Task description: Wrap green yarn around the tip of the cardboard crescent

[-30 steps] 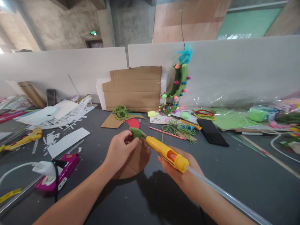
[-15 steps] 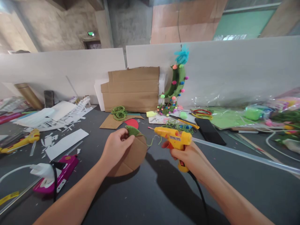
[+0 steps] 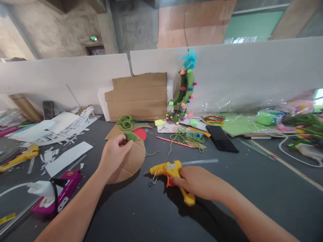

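Observation:
My left hand (image 3: 114,155) is closed on a brown cardboard cone (image 3: 131,161), pinching the green yarn (image 3: 130,135) wound round its tip. A loose yarn strand trails off to the right. My right hand (image 3: 195,181) grips the handle of a yellow glue gun (image 3: 169,170), which rests low on the dark table (image 3: 242,181) with its nozzle pointing left, a little way right of the cone. A clear glue stick (image 3: 199,162) sticks out of the gun's back.
A pink glue gun (image 3: 63,188) with a white plug lies at the left, another yellow one (image 3: 19,158) farther left among white foam scraps. Behind stand a cardboard sheet (image 3: 138,97), a green pom-pom crescent (image 3: 185,90), yarn coils (image 3: 125,122), a pencil (image 3: 174,142) and a black phone (image 3: 220,138).
My right hand has pulled the yellow glue gun away from the cone's tip and lowered it to the table. My left hand keeps hold of the cone.

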{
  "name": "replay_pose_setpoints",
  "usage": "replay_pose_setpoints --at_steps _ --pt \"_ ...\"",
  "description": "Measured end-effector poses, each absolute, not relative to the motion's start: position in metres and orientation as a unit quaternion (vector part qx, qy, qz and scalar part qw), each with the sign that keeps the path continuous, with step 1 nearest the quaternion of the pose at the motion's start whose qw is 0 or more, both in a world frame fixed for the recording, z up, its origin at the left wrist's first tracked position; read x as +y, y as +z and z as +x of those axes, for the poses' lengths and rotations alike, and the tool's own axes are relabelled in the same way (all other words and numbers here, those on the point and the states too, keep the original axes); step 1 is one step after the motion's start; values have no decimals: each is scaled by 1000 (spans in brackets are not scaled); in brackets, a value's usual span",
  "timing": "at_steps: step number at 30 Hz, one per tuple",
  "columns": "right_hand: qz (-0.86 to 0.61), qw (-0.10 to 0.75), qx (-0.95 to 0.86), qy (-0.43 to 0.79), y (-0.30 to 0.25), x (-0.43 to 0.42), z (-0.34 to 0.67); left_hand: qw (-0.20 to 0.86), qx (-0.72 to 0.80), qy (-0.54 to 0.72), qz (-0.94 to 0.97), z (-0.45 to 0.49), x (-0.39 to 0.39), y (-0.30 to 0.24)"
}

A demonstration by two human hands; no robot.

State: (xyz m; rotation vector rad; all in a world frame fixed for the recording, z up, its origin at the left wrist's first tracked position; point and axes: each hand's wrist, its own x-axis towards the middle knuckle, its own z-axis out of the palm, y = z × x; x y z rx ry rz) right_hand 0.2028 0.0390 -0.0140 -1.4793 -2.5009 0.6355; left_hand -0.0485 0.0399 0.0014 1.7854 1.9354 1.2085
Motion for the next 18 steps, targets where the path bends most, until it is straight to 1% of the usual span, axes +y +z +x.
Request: replay_pose_setpoints --at_steps 2,4,5,7,9,10,12,14,15,18 --pt "-500 57 -849 160 -14 37 201 147 657 405 619 -43 37 2" --pt "-534 76 -832 126 -11 37 198 181 647 394 627 -36 32 4" --pt "-545 109 -823 116 -8 37 196 201 640 388 632 -32 29 5" --pt "-530 217 -808 141 -3 37 193 261 617 375 641 -21 21 7" --pt "-463 316 -793 239 1 35 191 322 589 350 653 -11 14 7" --pt "-428 337 -782 305 2 34 190 348 579 340 654 -6 10 7" --pt "-388 323 -754 420 2 31 189 377 565 324 658 1 5 6" --pt "-394 291 -740 461 2 29 188 382 563 315 662 4 2 5" --pt "-410 281 -742 451 2 29 188 377 565 311 665 4 1 4" --pt "-456 268 -768 361 5 28 189 352 580 295 672 4 1 4"
